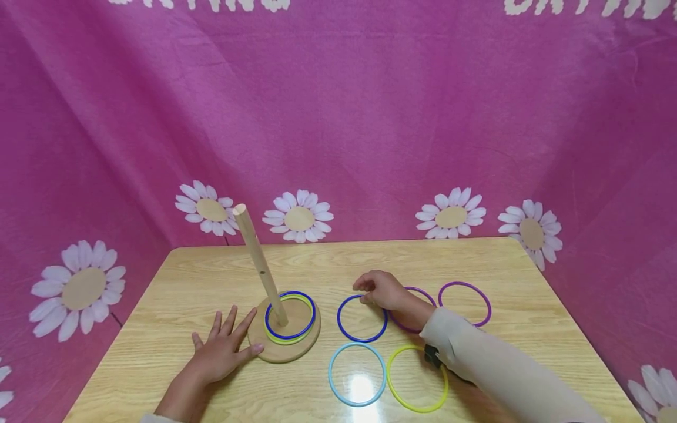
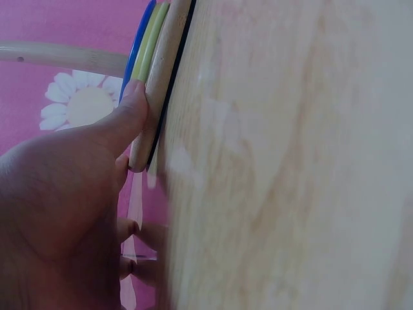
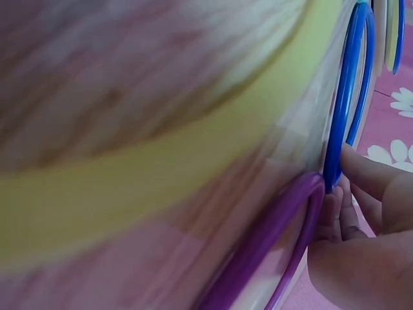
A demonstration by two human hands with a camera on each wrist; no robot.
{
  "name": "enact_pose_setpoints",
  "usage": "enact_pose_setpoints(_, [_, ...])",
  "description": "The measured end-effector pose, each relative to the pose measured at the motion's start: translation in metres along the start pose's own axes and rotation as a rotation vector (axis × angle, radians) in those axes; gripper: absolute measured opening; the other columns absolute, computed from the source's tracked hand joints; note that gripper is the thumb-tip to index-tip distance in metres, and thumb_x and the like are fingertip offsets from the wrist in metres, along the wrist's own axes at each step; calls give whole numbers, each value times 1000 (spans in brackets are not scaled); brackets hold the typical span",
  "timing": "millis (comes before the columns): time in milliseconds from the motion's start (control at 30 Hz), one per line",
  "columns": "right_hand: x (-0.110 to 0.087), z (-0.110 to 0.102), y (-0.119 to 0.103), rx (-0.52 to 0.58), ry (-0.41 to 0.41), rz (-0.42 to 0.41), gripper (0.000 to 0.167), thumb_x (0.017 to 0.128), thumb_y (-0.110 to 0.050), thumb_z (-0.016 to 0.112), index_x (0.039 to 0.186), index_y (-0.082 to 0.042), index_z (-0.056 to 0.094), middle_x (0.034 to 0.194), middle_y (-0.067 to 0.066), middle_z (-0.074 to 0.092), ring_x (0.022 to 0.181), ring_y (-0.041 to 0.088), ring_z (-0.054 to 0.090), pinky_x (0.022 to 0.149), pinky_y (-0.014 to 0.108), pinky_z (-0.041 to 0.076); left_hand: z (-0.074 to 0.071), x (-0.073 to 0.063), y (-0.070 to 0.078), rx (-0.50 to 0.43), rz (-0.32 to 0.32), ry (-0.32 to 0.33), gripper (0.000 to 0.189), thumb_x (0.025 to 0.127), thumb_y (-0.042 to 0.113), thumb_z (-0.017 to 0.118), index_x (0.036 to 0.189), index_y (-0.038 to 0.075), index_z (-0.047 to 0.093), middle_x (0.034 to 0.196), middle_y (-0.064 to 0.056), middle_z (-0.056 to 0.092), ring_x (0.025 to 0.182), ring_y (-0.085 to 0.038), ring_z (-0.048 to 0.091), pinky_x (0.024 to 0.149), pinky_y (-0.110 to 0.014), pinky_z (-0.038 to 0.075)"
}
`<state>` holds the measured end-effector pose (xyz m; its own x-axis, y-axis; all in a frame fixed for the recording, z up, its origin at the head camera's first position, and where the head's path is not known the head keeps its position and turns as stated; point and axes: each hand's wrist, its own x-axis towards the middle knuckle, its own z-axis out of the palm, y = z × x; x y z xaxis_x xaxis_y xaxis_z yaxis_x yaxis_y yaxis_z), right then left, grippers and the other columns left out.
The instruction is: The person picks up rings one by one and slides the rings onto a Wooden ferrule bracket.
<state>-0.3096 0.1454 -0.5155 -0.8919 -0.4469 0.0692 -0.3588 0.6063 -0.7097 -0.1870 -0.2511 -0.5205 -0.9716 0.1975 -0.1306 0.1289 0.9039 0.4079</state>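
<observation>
A light wood-grain table [image 1: 391,258] with rounded far corners catches a bright patch of glare [image 1: 362,386] at its near middle. Magenta cloth [image 1: 338,117] hangs beyond it and on both sides, printed with white-petalled, beige-centred daisies [image 1: 299,218], four of them near the table's far edge. Pale lettering [image 1: 245,3], cut off at the top, shows on the cloth's upper left and right.

Base [image 1: 284,355] is set at left on table [image 1: 322,261]; two rings [image 1: 315,314] are looped around its post [image 1: 259,261]. Five loose rings [image 1: 385,374] are laid right: three behind, two in front.
</observation>
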Motion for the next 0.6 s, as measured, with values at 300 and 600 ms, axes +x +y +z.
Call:
enact_pose_setpoints(300, [1,-2,-2,-9,-17,28,13,82,0,83,91,-8,79,80,-4,72,74,5,57,73,25,49,0,0,-1,-14,6,1,87,94,75,50,165,32,25,170,-26,7,152,-58,-5,95,-92,-11])
enact_pose_setpoints(600, [3,-3,-2,-33,-14,30,10,84,-1,83,86,-10,78,75,-6,70,71,3,56,73,25,47,4,0,-3,-26,34,47,83,94,74,52,164,37,26,169,-27,12,152,-60,-1,94,-93,-10])
